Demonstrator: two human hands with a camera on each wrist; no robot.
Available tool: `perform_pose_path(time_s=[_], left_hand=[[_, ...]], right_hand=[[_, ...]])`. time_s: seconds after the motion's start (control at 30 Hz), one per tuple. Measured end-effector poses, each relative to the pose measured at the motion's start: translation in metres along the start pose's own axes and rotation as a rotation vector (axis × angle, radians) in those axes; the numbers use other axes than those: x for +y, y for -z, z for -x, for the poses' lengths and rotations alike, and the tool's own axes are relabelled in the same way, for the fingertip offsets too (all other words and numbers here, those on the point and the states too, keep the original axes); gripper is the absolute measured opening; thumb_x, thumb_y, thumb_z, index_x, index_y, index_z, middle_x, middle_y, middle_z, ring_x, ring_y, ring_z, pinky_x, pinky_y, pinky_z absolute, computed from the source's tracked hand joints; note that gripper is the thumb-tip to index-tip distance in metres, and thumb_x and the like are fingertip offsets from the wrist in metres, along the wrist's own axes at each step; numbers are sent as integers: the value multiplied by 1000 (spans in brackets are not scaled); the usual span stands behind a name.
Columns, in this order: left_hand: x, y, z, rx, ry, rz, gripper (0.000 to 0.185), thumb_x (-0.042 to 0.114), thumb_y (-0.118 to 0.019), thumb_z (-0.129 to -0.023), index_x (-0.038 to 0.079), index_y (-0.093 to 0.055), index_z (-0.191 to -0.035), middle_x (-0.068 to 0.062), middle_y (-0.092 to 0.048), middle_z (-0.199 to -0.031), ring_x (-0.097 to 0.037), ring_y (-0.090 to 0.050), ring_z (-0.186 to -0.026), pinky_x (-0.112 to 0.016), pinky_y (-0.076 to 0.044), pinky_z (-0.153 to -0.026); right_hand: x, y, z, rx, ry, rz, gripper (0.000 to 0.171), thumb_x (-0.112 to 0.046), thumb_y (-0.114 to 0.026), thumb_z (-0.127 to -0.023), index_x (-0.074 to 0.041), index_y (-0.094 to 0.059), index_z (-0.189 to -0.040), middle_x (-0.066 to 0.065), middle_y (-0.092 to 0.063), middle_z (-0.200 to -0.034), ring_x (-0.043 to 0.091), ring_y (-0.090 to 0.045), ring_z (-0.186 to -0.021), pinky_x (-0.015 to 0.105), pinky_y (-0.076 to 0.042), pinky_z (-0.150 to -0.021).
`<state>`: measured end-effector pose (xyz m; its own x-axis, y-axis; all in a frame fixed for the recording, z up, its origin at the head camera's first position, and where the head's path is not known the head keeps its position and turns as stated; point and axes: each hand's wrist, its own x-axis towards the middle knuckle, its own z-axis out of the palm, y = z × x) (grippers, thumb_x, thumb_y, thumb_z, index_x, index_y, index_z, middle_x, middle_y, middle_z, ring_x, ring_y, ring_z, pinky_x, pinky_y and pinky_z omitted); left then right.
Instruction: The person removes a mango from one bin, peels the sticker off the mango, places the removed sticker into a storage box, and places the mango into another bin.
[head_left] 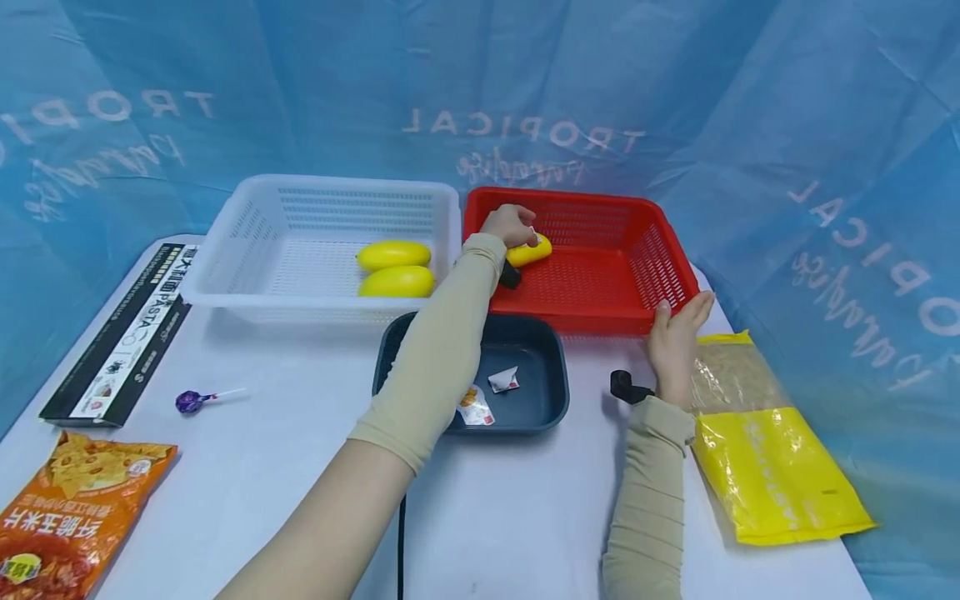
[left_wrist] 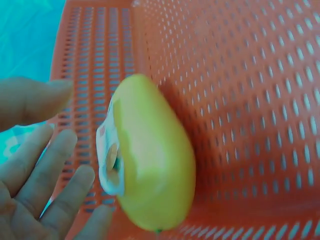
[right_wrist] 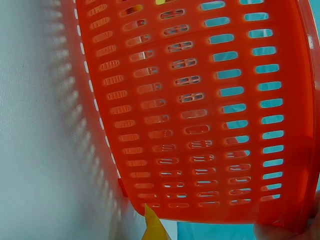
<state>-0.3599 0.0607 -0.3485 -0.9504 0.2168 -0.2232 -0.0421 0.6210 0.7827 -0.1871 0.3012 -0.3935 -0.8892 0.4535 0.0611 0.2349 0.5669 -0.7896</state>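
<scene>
A yellow mango point(head_left: 531, 251) lies in the far left part of the red basket point(head_left: 570, 321). My left hand point(head_left: 512, 225) is right over it. In the left wrist view the fingers point(left_wrist: 45, 170) are spread and straight beside the mango point(left_wrist: 150, 160), which carries a white sticker point(left_wrist: 107, 160) and rests on the basket floor point(left_wrist: 240, 100). My right hand point(head_left: 678, 329) rests with straight fingers against the basket's near right corner. The right wrist view shows the basket wall point(right_wrist: 190, 100) close up and a fingertip point(right_wrist: 280, 232) at the bottom right.
A white basket point(head_left: 247, 242) left of the red one holds two mangoes point(head_left: 393, 254) point(head_left: 396, 282). A dark blue tray point(head_left: 551, 392) with wrappers sits in front. A yellow bag point(head_left: 772, 467) lies right; a pasta box point(head_left: 123, 333), a lollipop point(head_left: 191, 402) and a chips bag point(head_left: 67, 508) lie left.
</scene>
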Motion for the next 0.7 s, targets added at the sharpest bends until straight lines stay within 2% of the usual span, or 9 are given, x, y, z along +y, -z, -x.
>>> perform_pose_path(time_s=[0.17, 0.4, 0.6, 0.7], left_hand=[[-8, -7, -2, 26, 19, -40, 56, 20, -68, -87, 18, -50, -140, 1, -55, -138, -19, -55, -112, -32, -53, -92], [-21, -11, 4, 84, 94, -114, 57, 23, -73, -82, 18, -53, -136, -2, -57, -132, -20, -53, -109, -34, -50, -94], [-23, -12, 7, 118, 92, -147, 53, 21, -70, -84, 18, -53, -135, -3, -57, -130, -21, -51, -112, -36, -48, -96], [-23, -13, 5, 134, 79, -211, 55, 19, -69, -84, 17, -52, -137, -4, -57, -131, -22, -51, -114, -37, -48, -97]], right_hand=[[1, -4, 7, -8, -15, -8, 73, -33, -30, -104, -8, 19, -152, 12, 20, -162, 32, -2, -151, 48, -19, -120], [2, -7, 11, -8, -7, -2, 74, -33, -31, -104, -9, 18, -152, 11, 20, -162, 33, -5, -151, 49, -21, -120], [1, -6, 12, 0, -5, -1, 74, -34, -31, -103, -9, 16, -153, 10, 19, -162, 32, -8, -151, 48, -22, -119], [0, -5, 13, -6, -13, -2, 74, -36, -30, -103, -10, 18, -153, 8, 20, -162, 32, -8, -151, 48, -23, -119]])
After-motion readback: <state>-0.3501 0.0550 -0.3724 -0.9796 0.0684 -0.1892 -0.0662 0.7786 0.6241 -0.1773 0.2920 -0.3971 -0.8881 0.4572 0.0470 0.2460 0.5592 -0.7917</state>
